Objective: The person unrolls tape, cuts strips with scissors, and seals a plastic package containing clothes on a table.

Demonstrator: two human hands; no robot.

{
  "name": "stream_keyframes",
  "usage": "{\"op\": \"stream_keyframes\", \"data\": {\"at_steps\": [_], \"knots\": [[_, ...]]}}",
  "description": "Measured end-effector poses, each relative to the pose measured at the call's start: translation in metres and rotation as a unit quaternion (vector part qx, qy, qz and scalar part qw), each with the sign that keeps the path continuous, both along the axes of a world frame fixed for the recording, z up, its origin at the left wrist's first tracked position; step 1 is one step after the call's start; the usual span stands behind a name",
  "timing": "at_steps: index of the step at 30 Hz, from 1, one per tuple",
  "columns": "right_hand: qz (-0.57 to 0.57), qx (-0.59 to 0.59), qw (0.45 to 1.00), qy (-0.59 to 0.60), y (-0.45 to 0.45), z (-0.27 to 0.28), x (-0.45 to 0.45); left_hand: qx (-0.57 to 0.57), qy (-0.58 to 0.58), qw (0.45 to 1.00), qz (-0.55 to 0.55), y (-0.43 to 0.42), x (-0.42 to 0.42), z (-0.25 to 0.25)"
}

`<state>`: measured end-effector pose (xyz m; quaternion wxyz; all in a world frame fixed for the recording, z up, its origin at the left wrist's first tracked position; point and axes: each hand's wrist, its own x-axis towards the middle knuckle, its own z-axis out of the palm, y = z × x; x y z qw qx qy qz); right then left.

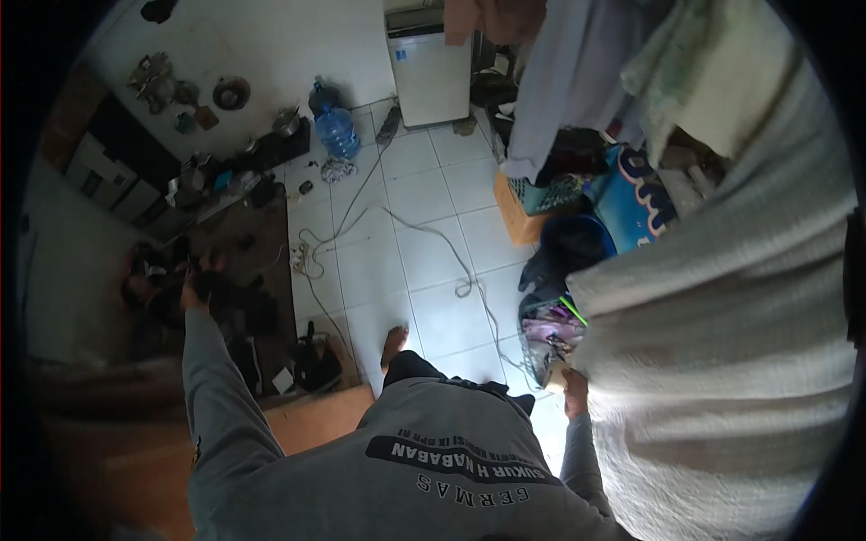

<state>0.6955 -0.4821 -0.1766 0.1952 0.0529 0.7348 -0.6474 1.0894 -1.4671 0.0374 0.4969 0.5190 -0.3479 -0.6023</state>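
On the left, my left hand (193, 293) is stretched out over a dark, cluttered area. Its fingers look closed, but what they hold is too dim to make out. Low on the right, my right hand (575, 393) is closed on a small cream-coloured object (557, 377). That object is at the near edge of a basket holding purple and dark cloth (547, 330) and a bright green strip (573, 310). A pale hanging curtain (704, 361) is right beside my right hand.
A long cable (433, 230) snakes over the white tiled floor (433, 316). Blue water jugs (338, 133) and a white appliance (431, 79) stand at the back. A cardboard box (518, 215) is to the right. At lower left are a black bag (317, 362) and an orange-brown surface (320, 420).
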Motion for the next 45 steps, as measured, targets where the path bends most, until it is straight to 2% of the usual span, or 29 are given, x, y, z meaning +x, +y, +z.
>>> {"op": "stream_keyframes", "data": {"at_steps": [2, 3, 4, 6, 8, 9, 11, 13, 14, 15, 17, 19, 20, 21, 23, 24, 26, 27, 28, 29, 32, 45], "knots": [[-0.096, 0.023, 0.994, -0.035, -0.044, 0.024, 0.005, 0.015, -0.011, 1.000, 0.023, -0.036, 0.005, -0.015], [-0.103, 0.026, 0.994, -0.036, -0.067, 0.025, 0.005, 0.031, -0.031, 0.999, 0.031, -0.058, 0.010, -0.025], [-0.160, 0.018, 0.985, -0.055, -0.088, 0.026, 0.017, 0.040, -0.048, 0.997, 0.043, -0.079, 0.017, -0.034], [-0.251, 0.021, 0.963, -0.092, -0.129, 0.024, 0.052, 0.033, -0.140, 0.989, 0.038, -0.120, 0.031, -0.051], [-0.273, 0.081, 0.949, -0.133, -0.161, 0.024, 0.084, -0.001, -0.307, 0.952, -0.003, -0.160, 0.045, -0.063], [-0.289, 0.104, 0.942, -0.139, -0.181, 0.025, 0.098, -0.032, -0.415, 0.909, -0.036, -0.183, 0.054, -0.069], [-0.275, 0.145, 0.946, -0.090, -0.210, 0.022, 0.122, -0.102, -0.634, 0.757, -0.126, -0.221, 0.065, -0.074], [-0.253, 0.208, 0.942, -0.079, -0.232, 0.039, 0.136, -0.151, -0.739, 0.622, -0.210, -0.254, 0.068, -0.070], [-0.242, 0.200, 0.949, -0.037, -0.245, 0.054, 0.139, -0.142, -0.687, 0.681, -0.210, -0.287, 0.073, -0.089], [-0.230, 0.195, 0.954, 0.005, -0.260, 0.075, 0.138, -0.205, -0.716, 0.621, -0.243, -0.296, 0.080, -0.086], [-0.263, 0.153, 0.950, -0.074, -0.265, 0.082, 0.134, -0.151, -0.730, 0.630, -0.217, -0.315, 0.068, -0.090], [-0.300, -0.104, 0.947, -0.057, -0.281, 0.099, 0.124, -0.104, -0.727, 0.648, -0.202, -0.332, 0.059, -0.097], [-0.220, 0.037, 0.975, 0.021, -0.305, 0.131, 0.114, -0.092, -0.724, 0.654, -0.200, -0.339, 0.055, -0.102], [-0.134, 0.159, 0.975, 0.076, -0.317, 0.150, 0.106, -0.081, -0.719, 0.660, -0.200, -0.346, 0.049, -0.106], [0.009, 0.376, 0.909, 0.180, -0.329, 0.174, 0.095, -0.062, -0.708, 0.673, -0.204, -0.355, 0.040, -0.118], [0.000, 0.385, 0.906, 0.175, -0.339, 0.181, 0.090, -0.058, -0.704, 0.676, -0.208, -0.361, 0.034, -0.125], [-0.078, 0.233, 0.962, 0.120, -0.367, 0.198, 0.077, -0.048, -0.696, 0.684, -0.215, -0.371, 0.025, -0.134], [-0.081, 0.239, 0.960, 0.117, -0.376, 0.205, 0.073, -0.042, -0.691, 0.688, -0.219, -0.374, 0.021, -0.140], [-0.167, 0.034, 0.985, 0.027, -0.383, 0.210, 0.068, -0.036, -0.686, 0.692, -0.221, -0.377, 0.018, -0.145], [-0.243, -0.175, 0.952, -0.063, -0.390, 0.217, 0.065, -0.030, -0.681, 0.697, -0.223, -0.379, 0.015, -0.150], [-0.240, -0.181, 0.951, -0.068, -0.407, 0.230, 0.060, -0.009, -0.661, 0.716, -0.225, -0.381, 0.009, -0.165], [-0.262, -0.176, 0.947, -0.065, -0.415, 0.213, 0.066, 0.054, -0.595, 0.762, -0.250, -0.388, -0.014, -0.207]]}}
